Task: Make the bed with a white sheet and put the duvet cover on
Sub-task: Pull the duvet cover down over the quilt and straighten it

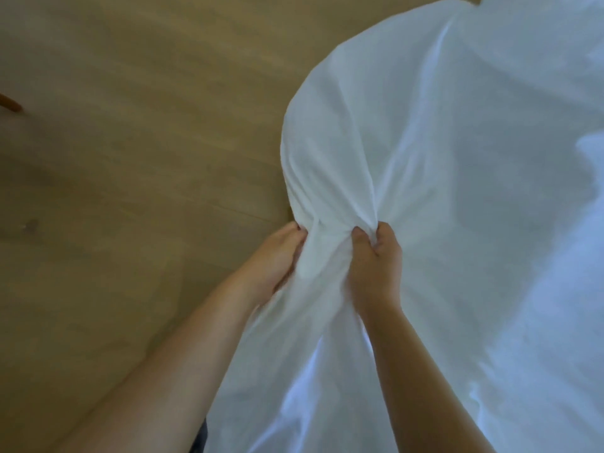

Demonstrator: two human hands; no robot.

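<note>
A large white cloth [441,152], sheet or duvet cover, fills the right half of the view and billows upward in a rounded bulge. My left hand [274,259] grips a bunched fold at the cloth's left side, fingers curled into the fabric. My right hand [376,263] grips the same gathered bunch just to the right, thumb and fingers pinching the folds. The two hands are close together, with a twisted knot of cloth between them. More cloth hangs down between my forearms. The bed itself is hidden under the fabric.
A light wooden floor [130,158] covers the left half of the view. A thin brown wooden piece [9,103], perhaps a furniture leg, pokes in at the far left edge. A dark bit of clothing [201,436] shows at the bottom.
</note>
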